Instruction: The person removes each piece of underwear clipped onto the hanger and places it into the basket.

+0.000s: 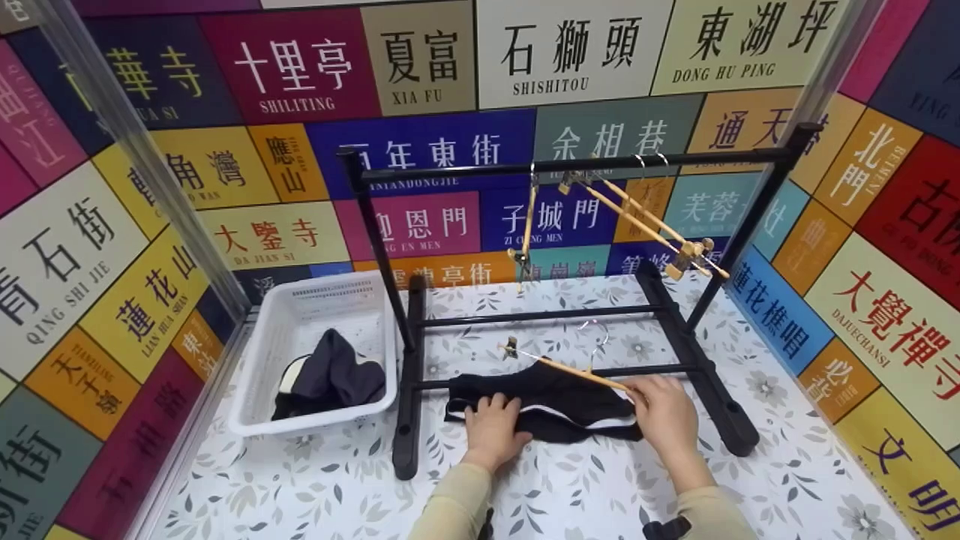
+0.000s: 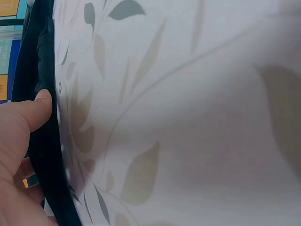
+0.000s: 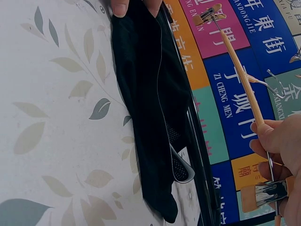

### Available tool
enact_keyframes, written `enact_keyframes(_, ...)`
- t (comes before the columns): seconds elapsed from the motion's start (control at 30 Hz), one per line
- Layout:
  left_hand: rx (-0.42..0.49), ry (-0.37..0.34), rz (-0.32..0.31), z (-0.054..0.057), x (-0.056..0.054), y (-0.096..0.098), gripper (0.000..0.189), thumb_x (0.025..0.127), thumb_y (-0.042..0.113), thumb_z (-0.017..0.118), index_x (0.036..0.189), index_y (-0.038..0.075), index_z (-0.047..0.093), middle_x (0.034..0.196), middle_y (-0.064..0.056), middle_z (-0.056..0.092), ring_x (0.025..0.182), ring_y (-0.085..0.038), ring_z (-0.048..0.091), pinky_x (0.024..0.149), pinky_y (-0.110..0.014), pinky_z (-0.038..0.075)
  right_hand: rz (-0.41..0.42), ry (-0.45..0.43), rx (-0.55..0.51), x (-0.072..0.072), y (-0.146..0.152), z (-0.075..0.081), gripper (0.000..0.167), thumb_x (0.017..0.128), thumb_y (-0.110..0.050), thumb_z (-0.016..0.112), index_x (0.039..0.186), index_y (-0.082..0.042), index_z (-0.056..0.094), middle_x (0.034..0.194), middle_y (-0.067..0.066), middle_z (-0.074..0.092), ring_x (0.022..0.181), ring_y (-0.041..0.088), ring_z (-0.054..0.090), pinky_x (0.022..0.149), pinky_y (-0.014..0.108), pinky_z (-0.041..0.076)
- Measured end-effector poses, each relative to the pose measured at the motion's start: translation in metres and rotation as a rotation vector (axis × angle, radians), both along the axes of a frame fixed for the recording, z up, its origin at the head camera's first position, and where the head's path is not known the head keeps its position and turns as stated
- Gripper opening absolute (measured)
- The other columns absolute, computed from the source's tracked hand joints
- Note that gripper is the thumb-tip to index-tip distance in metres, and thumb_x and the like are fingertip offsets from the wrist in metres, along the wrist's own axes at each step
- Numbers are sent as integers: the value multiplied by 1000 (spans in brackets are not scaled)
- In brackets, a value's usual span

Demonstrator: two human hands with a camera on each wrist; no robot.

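A black garment [image 1: 555, 397] with a white strip lies spread at the front of the rack. My left hand [image 1: 495, 431] rests on its left part, fingers spread; in the left wrist view the thumb [image 2: 43, 101] touches the dark cloth [image 2: 42, 61]. At the garment's right end, my right hand [image 1: 664, 416] grips one end of a wooden clip hanger [image 1: 574, 373], tilted over the cloth with its hook up. In the right wrist view, that hanger [image 3: 240, 70] has one clip [image 3: 209, 15] at the far end and another clip [image 3: 265, 194] beside the fingers.
A black rack [image 1: 581, 165] stands around the work, its top bar bearing several wooden clip hangers [image 1: 622, 206]. Left of it is a white plastic basket [image 1: 315, 427] with dark clothing [image 1: 334, 375] inside. A leaf-patterned cloth [image 1: 592, 495] covers the table; sign-printed walls stand behind and beside it.
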State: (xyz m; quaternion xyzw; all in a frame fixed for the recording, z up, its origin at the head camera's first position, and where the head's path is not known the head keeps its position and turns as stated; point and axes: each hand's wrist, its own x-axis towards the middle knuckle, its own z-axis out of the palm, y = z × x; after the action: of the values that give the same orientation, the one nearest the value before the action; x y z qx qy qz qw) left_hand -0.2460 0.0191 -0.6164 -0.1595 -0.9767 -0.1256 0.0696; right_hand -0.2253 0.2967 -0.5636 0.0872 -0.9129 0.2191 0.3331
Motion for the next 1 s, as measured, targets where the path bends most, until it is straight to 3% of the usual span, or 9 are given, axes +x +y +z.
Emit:
enact_keyframes(0.43, -4, -48, 25, 2, -1, 0, 43, 83, 46, 74, 112, 14, 66, 117, -10, 59, 112, -33, 51, 90, -59, 43, -3, 3, 5, 0, 0, -2, 18, 77, -1, 80, 90, -12, 76, 87, 5, 70, 78, 34, 58, 65, 48, 48)
enact_keyframes(1.0, -60, 15, 28, 3, 1, 0, 30, 82, 33, 79, 104, 15, 69, 102, -7, 64, 101, -30, 57, 82, -51, 46, -10, -4, -4, 0, 0, 0, 18, 77, 0, 81, 90, -12, 76, 89, 5, 71, 80, 33, 60, 66, 47, 48)
